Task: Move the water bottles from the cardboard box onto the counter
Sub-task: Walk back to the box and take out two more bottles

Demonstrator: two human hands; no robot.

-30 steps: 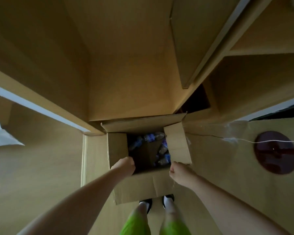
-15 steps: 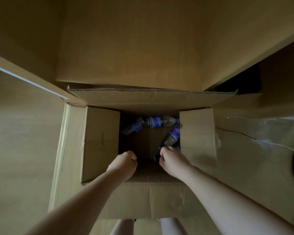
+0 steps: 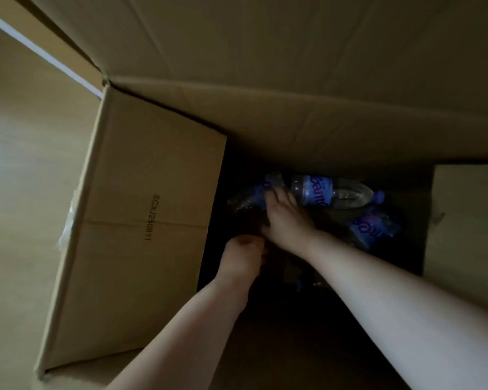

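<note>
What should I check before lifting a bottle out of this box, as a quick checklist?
1. Flaps of cardboard box folded open: ok.
2. Right hand down among the bottles: ok.
3. Right hand's grip on the left bottle: cannot tell, too dark.
4. Left hand free: cannot tell, fingers curled in shadow.
5. Other bottles loose: middle bottle and right bottle lie flat, ok.
6. Counter space: cannot tell, not in view.

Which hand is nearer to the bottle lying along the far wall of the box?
Right. The right hand reaches that bottle with its fingers; the left hand is further back.
</note>
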